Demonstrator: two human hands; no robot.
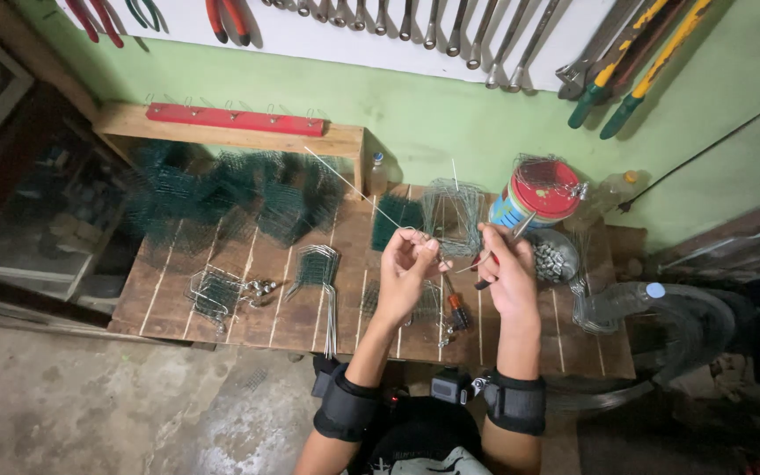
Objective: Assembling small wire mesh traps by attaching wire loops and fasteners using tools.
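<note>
pinching a long thin wire (358, 189) between curled fingers, the left hand (405, 268) holds it raised above the wooden workbench (222, 299), its free end slanting up and away. the right hand (507, 268) is clenched around red-handled pliers (499, 255) beside it, close enough to work the wire. green mesh pieces (239, 193) lie behind, within reach.

The hanging wrenches (450, 22) and red-handled pliers (226, 18) are cut off by the top edge. The right hand (507, 273) hides most of the pliers (494, 259) it grips. The contents of the metal bowl (556, 257) are too small to identify.
</note>
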